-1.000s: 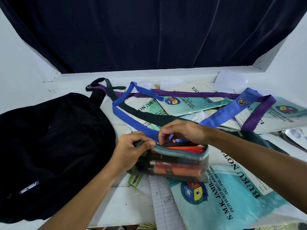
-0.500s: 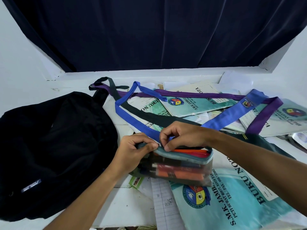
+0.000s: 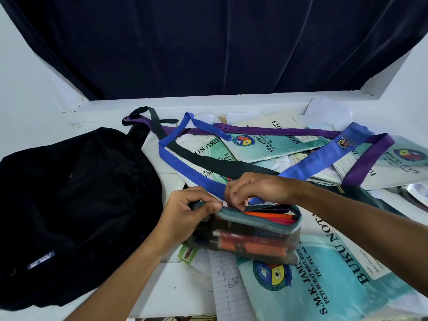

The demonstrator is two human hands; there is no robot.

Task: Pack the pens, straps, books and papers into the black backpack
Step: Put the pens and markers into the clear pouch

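A clear pencil case (image 3: 250, 237) full of orange and red pens stands on the white table, its zipped top partly open. My left hand (image 3: 185, 216) grips the case's left end. My right hand (image 3: 252, 191) pinches at the zip line near that end. The black backpack (image 3: 69, 205) lies to the left, beside my left hand. A blue strap (image 3: 319, 156), a purple strap (image 3: 266, 130) and a black strap (image 3: 222, 164) lie across teal notebooks (image 3: 275, 142) behind the case. A large teal notebook (image 3: 328, 281) lies under the case.
Lined paper (image 3: 228, 286) pokes out below the case at the table's front edge. More notebooks and papers (image 3: 393, 163) pile up at the right. A white ledge (image 3: 208, 103) and a dark curtain (image 3: 208, 42) close off the back.
Both hands stay on the pencil case. My right hand's fingers have shifted slightly along the zip near the left end. The view has crept a little.
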